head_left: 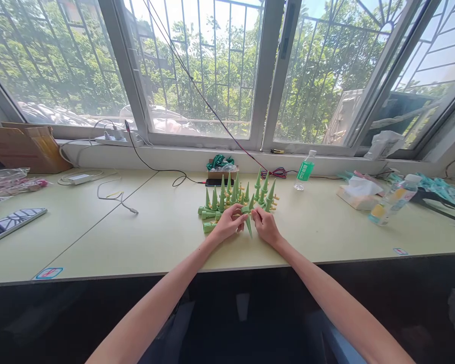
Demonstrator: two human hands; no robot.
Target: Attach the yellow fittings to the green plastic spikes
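While the green spiked piece [249, 228] sits over the counter's [155, 247] near middle, the left hand's [229, 222] grip is closed round its left side; the right hand [266, 226] pinches its right. Judgement: brace left, work right fingertips gently, clear of the upright spikes [222, 194] beyond.

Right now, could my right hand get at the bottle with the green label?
Probably yes: the standing green spikes sit mostly left of the way from the right hand to the bottle, though that hand is busy at a green piece.
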